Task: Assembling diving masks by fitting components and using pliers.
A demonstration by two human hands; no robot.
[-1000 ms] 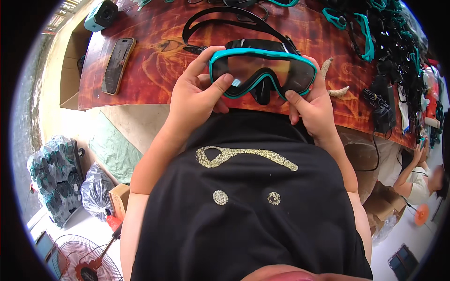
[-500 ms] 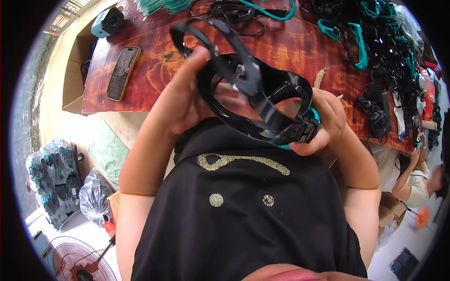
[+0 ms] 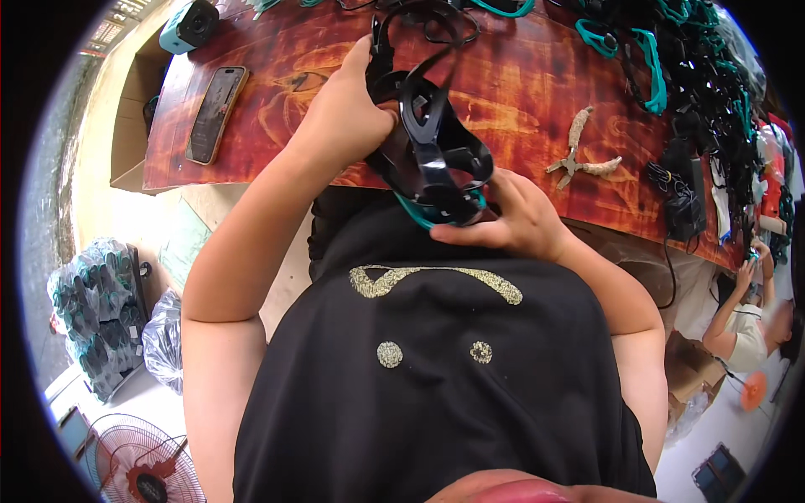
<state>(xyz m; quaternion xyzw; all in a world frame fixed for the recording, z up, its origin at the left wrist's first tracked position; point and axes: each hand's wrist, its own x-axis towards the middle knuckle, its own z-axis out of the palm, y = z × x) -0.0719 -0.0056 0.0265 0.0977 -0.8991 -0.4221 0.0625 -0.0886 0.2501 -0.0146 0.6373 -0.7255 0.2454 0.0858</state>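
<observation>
Between my hands, at the table's near edge, is a black diving mask (image 3: 471,156) with a teal rim on its lower side. Its black strap loops up over the lenses. My left hand (image 3: 348,121) grips the mask's left side, the thumb reaching inside and the fingers mostly hidden behind. Around the lower right end, by the strap buckle, my right hand (image 3: 528,218) is closed with its thumb underneath. Pliers (image 3: 572,158) with wrapped handles lie spread on the table to the right.
A phone (image 3: 217,115) and a teal camera-like device (image 3: 191,27) are on the wooden table (image 3: 277,134) at left. Black and teal mask parts (image 3: 700,109) pile up at right. A fan (image 3: 147,469) stands at lower left. Another person (image 3: 742,327) sits at far right.
The mask has turned to a steeper angle and shifted left, and my right hand has moved left with it. My left hand has risen slightly. The pliers now show fully.
</observation>
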